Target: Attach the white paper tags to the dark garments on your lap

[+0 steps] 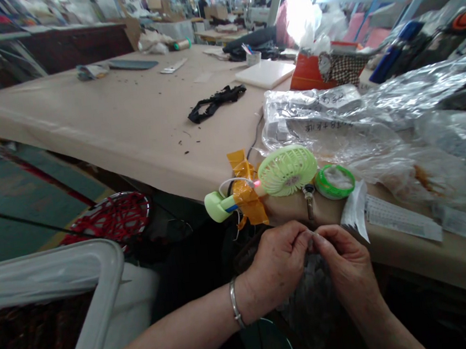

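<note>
My left hand (281, 261) and my right hand (346, 265) meet just below the table's front edge, thumbs and forefingers pinched closed almost tip to tip. Between them hangs a thin, dark grey piece of fabric (312, 294), its upper edge at the fingertips. Whatever else is pinched there is too small to make out. Just beyond the hands, a light green handheld fan (287, 170) lies fixed to the table edge with orange-brown tape (248, 192). Beside it are a small metal piece with a dark knob (309, 200) and a round green tub (324, 187) with white stuff inside.
Clear plastic bags (326, 114) cover the right of the brown-topped table (149, 128). Paper strips (402, 218) lie along its front edge. A black strap-like item (215, 103) rests mid-table. On the left stand a white bin (109, 259) and a basket of red strips (112, 217).
</note>
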